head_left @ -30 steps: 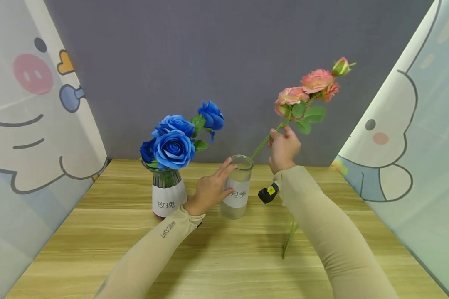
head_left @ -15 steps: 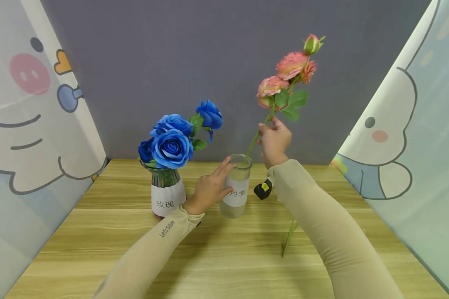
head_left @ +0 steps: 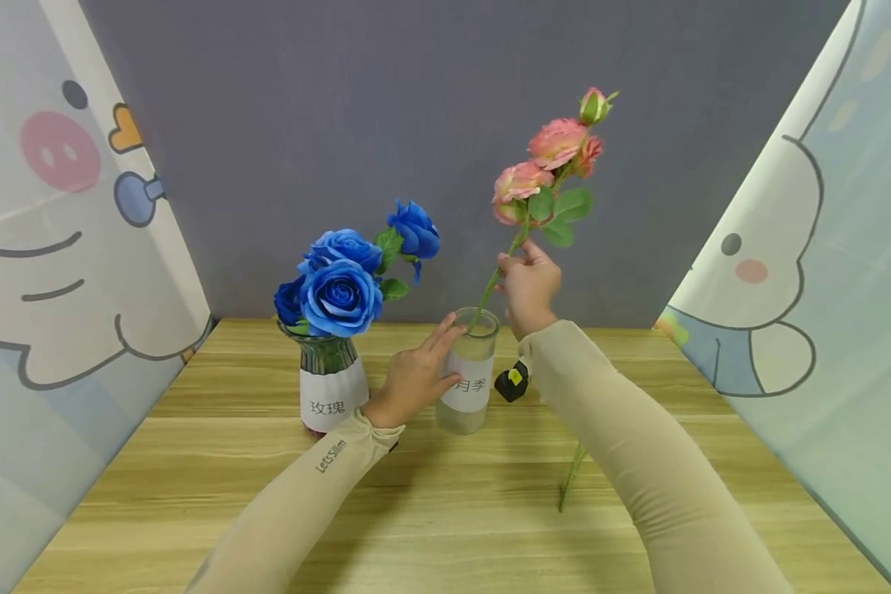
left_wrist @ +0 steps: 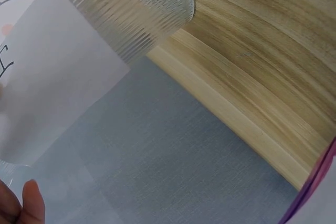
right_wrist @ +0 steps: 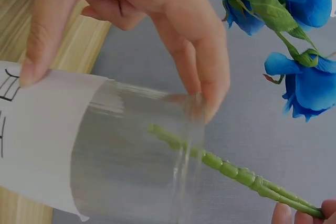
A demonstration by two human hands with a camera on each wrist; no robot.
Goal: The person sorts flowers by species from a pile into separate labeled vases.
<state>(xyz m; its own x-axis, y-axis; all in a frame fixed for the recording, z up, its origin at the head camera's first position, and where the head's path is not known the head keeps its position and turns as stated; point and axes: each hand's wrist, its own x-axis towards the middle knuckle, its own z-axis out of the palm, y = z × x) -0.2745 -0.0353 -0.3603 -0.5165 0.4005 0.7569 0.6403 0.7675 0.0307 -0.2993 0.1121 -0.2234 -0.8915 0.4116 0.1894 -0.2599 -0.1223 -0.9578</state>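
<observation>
A clear glass vase [head_left: 462,419] with a white paper label stands upright on the table. My left hand [head_left: 414,375] holds its left side, thumb on the label and fingertips by the rim. With my right hand [head_left: 532,289] I pinch the green stem [head_left: 486,293] of a pink artificial flower spray [head_left: 523,186], just below its leaves. The spray leans to the right above the vase. In the right wrist view, the stem's lower end [right_wrist: 215,163] is inside the vase mouth, and right fingertips [right_wrist: 328,211] grip it farther up.
Left of the vase, a ribbed vase [head_left: 334,396] with a white label holds several blue roses [head_left: 341,293]. Another green stem [head_left: 573,478] lies on the wooden table [head_left: 431,528], partly hidden by the right sleeve. A grey panel [head_left: 453,124] stands behind.
My right hand has carried the pink spray leftward, and its stem has gone from behind the rim to inside the vase mouth. The left hand stays on the vase.
</observation>
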